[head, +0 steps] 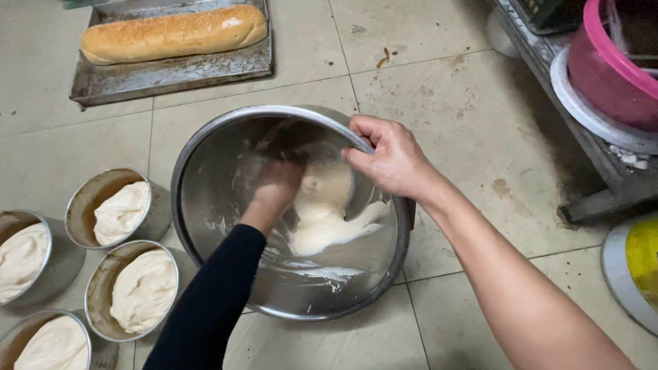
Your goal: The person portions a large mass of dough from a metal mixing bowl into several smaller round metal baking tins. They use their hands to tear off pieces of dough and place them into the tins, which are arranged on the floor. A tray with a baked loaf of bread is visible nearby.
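A large steel mixing bowl point(205, 147) rests tilted on the tiled floor, with pale batter point(322, 229) pooled inside it. My right hand point(391, 161) grips the bowl's far rim, thumb inside. My left hand point(276, 188), on a black-sleeved arm, reaches down into the bowl with its fingers in the batter; it is blurred, so I cannot see whether it holds any. Left of the bowl stand several round metal tins point(110, 205) filled with the same pale batter.
A long baked loaf point(175, 33) lies on a metal tray point(171, 72) at the top left. A metal rack point(603, 171) with a pink tub point(606, 68) stands at the right. A yellow-and-white round object point(634, 267) sits at the right edge.
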